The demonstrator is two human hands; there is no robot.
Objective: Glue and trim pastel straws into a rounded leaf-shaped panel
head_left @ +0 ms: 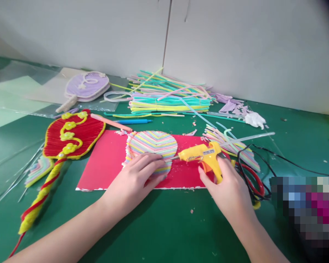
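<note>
A round fan-shaped panel (153, 140) of pastel pipe cleaners in chevron stripes lies on a red sheet (98, 164). My left hand (138, 170) bears down on its lower part, fingers curved over it and thumb near its lower edge; it hides part of the panel. In my right hand (230, 180) is a yellow hot glue gun (203, 153), gripped by the handle. The gun's nozzle points left and reaches the panel beside my left fingertips. A clear glue stick (252, 138) sticks out of its back.
At left lies a red and yellow fan (74, 135), with a lilac fan (87, 86) behind. Pipe cleaners (170, 104) are piled at the wall. Black cable (242, 171), red-handled pliers (254, 179) and cut pipe cleaners (235, 148) lie right. A blue pen (134, 121) lies behind the sheet.
</note>
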